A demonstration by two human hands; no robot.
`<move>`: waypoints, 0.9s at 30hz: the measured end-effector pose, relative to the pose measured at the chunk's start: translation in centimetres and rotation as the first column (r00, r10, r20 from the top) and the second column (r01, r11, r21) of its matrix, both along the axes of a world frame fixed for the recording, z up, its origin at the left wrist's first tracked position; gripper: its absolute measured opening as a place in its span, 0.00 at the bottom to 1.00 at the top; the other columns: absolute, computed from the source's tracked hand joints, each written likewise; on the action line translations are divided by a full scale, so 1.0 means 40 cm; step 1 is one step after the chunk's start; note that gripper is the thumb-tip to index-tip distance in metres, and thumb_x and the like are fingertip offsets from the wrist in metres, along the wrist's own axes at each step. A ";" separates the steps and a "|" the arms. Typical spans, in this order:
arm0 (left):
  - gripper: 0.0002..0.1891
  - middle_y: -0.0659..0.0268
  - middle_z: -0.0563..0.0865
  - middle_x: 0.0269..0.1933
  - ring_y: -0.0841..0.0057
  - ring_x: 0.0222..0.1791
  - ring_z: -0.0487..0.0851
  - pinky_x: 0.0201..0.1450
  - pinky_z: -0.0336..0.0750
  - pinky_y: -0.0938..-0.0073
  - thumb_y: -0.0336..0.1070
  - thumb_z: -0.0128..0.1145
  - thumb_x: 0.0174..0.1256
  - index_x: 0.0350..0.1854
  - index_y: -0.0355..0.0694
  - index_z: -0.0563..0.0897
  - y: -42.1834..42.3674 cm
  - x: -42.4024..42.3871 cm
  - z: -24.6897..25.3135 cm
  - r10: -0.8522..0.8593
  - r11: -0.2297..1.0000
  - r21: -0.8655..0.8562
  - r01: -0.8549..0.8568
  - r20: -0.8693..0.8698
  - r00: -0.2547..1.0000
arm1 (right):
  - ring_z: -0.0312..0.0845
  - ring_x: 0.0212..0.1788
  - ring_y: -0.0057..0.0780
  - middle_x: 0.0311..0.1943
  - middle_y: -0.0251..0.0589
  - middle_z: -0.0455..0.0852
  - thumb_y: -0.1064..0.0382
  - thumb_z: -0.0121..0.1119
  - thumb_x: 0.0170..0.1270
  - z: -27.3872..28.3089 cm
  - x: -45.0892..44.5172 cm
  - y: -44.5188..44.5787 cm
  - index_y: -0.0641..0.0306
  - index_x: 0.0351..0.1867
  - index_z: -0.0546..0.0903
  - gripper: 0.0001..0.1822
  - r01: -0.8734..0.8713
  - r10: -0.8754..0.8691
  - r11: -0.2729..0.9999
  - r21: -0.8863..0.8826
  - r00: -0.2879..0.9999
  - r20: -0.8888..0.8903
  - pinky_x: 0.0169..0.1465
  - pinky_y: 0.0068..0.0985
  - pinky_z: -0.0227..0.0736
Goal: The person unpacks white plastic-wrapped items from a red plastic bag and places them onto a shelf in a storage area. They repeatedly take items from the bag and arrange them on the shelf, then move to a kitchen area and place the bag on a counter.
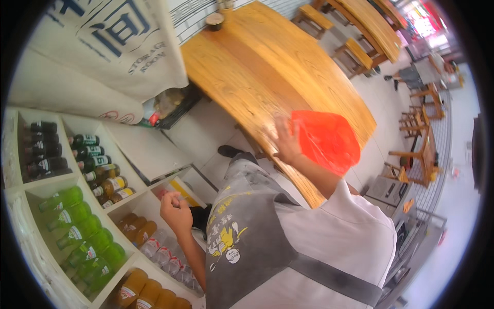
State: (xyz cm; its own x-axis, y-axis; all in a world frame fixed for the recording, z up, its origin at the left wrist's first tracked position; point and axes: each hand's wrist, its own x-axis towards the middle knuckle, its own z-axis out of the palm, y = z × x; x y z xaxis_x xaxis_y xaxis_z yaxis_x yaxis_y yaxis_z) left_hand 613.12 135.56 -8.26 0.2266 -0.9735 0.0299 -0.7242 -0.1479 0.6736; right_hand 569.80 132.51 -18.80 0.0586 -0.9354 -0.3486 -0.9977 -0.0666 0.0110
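My right hand (pixel 287 143) is over the near edge of a wooden table (pixel 247 69), its fingers spread and somewhat blurred. A red plastic bag (pixel 328 139) lies right beside that hand and wrist, partly behind the forearm; its contents are hidden. My left hand (pixel 176 210) is raised in front of the drink shelves (pixel 135 266), with its fingers curled; whether it holds something small is unclear. Near its fingers is a yellow and white item (pixel 187 192) in a shelf compartment. A grey printed apron (pixel 247 239) covers my front.
Green bottles (pixel 75 231), dark bottles (pixel 44 148) and orange drink bottles (pixel 133 287) fill compartments at left. A printed cloth curtain (pixel 112 65) hangs above a black crate (pixel 185 106). A dark cup (pixel 214 22) stands on the table. Stools (pixel 353 56) and another person (pixel 418 73) are farther off.
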 end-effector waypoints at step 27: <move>0.60 0.41 0.79 0.79 0.40 0.81 0.75 0.81 0.72 0.46 0.55 0.84 0.56 0.91 0.49 0.65 0.675 -0.576 -0.079 -0.336 0.921 0.207 0.330 -0.010 0.942 | 0.79 0.77 0.37 0.74 0.46 0.87 0.72 0.59 0.74 -0.009 0.012 0.563 0.66 0.71 0.85 0.25 -0.687 -0.214 0.678 0.262 0.156 0.964 0.82 0.39 0.70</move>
State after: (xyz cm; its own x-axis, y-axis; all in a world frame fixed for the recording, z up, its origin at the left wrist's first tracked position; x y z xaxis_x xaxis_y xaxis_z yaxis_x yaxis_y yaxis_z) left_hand 590.07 162.56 -11.41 -0.1101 -0.9785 -0.1746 -0.7714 -0.0267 0.6358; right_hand 570.26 155.01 -19.16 0.8993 -0.4014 -0.1738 -0.1179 0.1604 -0.9800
